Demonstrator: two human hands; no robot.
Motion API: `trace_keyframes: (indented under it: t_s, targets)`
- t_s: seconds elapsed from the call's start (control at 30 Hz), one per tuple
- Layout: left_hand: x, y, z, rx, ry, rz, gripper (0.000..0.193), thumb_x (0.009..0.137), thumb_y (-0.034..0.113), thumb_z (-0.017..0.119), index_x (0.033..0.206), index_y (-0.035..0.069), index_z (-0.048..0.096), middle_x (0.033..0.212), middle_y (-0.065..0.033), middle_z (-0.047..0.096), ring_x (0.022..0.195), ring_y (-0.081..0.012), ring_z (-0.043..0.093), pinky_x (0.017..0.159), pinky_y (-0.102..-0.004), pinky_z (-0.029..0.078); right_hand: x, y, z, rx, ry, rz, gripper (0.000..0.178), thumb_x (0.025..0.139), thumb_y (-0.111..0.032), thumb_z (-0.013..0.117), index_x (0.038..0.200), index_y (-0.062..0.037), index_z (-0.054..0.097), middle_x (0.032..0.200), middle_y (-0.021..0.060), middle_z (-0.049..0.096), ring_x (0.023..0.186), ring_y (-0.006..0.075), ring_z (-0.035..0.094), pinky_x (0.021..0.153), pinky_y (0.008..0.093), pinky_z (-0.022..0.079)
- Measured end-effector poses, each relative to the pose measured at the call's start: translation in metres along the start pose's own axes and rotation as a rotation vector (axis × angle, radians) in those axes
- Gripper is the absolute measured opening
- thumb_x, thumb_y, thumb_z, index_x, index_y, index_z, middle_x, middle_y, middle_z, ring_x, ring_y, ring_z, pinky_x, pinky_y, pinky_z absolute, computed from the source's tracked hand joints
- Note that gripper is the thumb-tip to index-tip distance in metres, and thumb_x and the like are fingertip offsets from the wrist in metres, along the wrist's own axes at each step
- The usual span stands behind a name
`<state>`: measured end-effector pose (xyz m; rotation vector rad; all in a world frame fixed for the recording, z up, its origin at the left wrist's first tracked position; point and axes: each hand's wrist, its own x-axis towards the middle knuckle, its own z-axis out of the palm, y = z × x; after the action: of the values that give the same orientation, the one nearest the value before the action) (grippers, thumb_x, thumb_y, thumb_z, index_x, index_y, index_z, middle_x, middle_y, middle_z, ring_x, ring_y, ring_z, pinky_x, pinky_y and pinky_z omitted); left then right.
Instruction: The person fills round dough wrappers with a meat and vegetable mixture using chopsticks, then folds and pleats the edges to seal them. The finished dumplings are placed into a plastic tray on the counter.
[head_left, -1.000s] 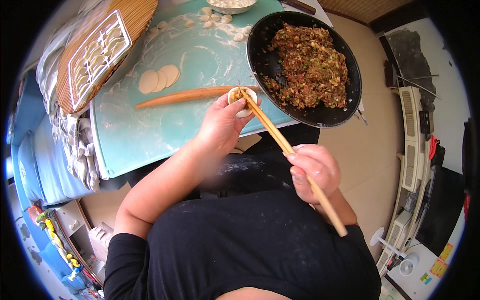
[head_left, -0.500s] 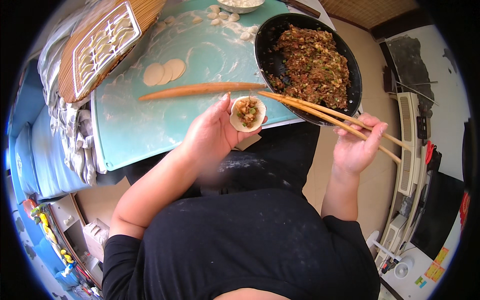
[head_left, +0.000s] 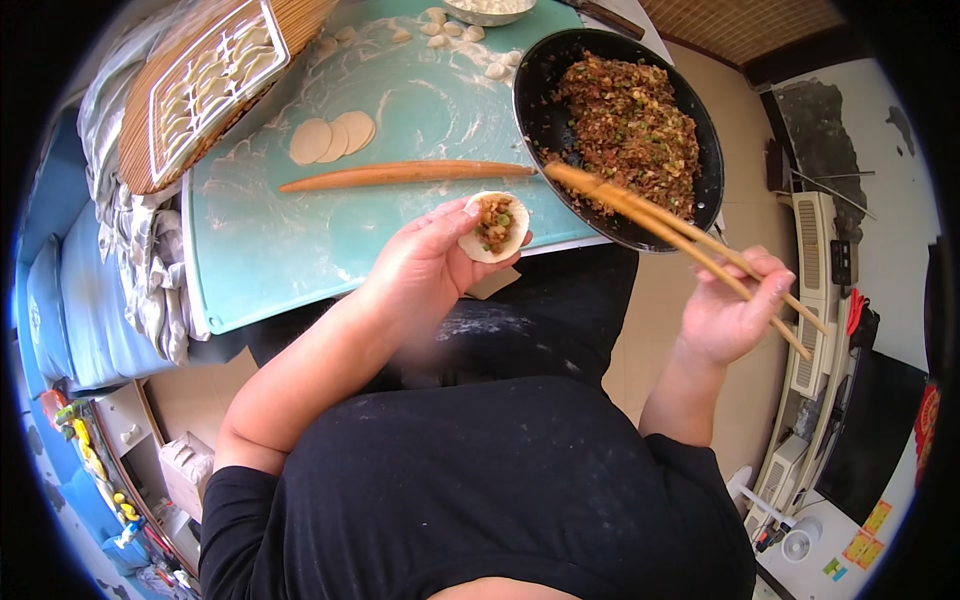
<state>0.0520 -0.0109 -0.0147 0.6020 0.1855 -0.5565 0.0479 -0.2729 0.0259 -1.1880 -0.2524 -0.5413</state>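
A round dumpling wrapper [head_left: 511, 247] with a mound of filling [head_left: 494, 223] on it rests in my left hand [head_left: 432, 248]; the thumb touches its upper left edge. My right hand [head_left: 735, 308] grips a pair of wooden chopsticks [head_left: 650, 217], whose tips hang over the near left rim of the black pan [head_left: 543, 108]. Brown minced filling with green bits [head_left: 630, 130] is heaped in the pan. Just beyond my left hand, a tapered wooden rolling pin [head_left: 400, 175] lies on the green mat [head_left: 250, 270]. Flat wrappers [head_left: 330, 138] overlap behind the pin.
At the far left, a white divided tray [head_left: 160, 140] of shaped dumplings sits on a round slatted mat [head_left: 140, 165]. Small dough pieces [head_left: 450, 30] lie on the floured mat near a metal bowl of flour [head_left: 490, 12]. A grey-white cloth [head_left: 150, 270] hangs at the left edge.
My right hand and the chopsticks have moved a little right, away from the wrapper. My left thumb has come down onto the wrapper's edge.
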Motion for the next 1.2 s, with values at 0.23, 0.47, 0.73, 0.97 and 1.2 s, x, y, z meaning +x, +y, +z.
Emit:
trace_keyframes:
  t_s: [0.23, 0.47, 0.73, 0.97, 1.2]
  targets:
    - [0.004, -0.002, 0.003, 0.083, 0.078, -0.007, 0.034, 0.092, 0.013, 0.04, 0.121, -0.006, 0.04, 0.115, -0.0202, 0.052, 0.106, -0.0291, 0.054, 0.09, -0.036, 0.046, 0.013, 0.004, -0.033, -0.491, 0.083, 0.085, 0.027, 0.093, -0.022, 0.04, 0.087, 0.0022, 0.051, 0.069, 0.0107, 0.055, 0.059, 0.0218, 0.058, 0.053, 0.0329, 0.051]
    - [0.004, -0.002, 0.008, 0.041, 0.009, -0.05, 0.035, 0.091, 0.008, 0.04, 0.122, -0.006, 0.038, 0.117, -0.0204, 0.05, 0.108, -0.0313, 0.052, 0.092, -0.0379, 0.045, 0.004, 0.012, -0.013, 0.127, 0.029, 0.331, 0.033, 0.095, -0.032, 0.035, 0.086, -0.0057, 0.053, 0.069, 0.0075, 0.054, 0.055, 0.0206, 0.055, 0.051, 0.0345, 0.05]
    - [-0.001, 0.001, 0.011, 0.002, -0.042, -0.049, 0.04, 0.093, 0.014, 0.034, 0.126, -0.007, 0.033, 0.12, -0.0218, 0.047, 0.113, -0.0335, 0.047, 0.097, -0.0396, 0.04, 0.0, 0.025, -0.006, 0.097, 0.018, 0.425, 0.033, 0.095, -0.031, 0.036, 0.084, -0.0034, 0.051, 0.065, 0.0071, 0.052, 0.053, 0.0206, 0.055, 0.05, 0.0353, 0.05]
    - [-0.001, 0.002, 0.012, -0.046, -0.018, -0.07, 0.037, 0.092, 0.011, 0.037, 0.125, -0.006, 0.036, 0.118, -0.0181, 0.049, 0.107, -0.0296, 0.052, 0.093, -0.0396, 0.042, 0.001, 0.024, -0.012, 0.063, -0.007, 0.42, 0.034, 0.095, -0.031, 0.035, 0.084, -0.0044, 0.052, 0.067, 0.006, 0.051, 0.052, 0.019, 0.054, 0.048, 0.0331, 0.05]
    - [-0.005, 0.004, 0.011, -0.078, -0.03, -0.065, 0.037, 0.092, 0.011, 0.037, 0.125, -0.006, 0.036, 0.117, -0.018, 0.049, 0.107, -0.0299, 0.053, 0.092, -0.0388, 0.044, 0.011, 0.02, -0.027, 0.16, -0.082, 0.419, 0.036, 0.095, -0.033, 0.034, 0.083, -0.005, 0.052, 0.068, 0.0055, 0.05, 0.054, 0.0179, 0.053, 0.049, 0.0323, 0.05]
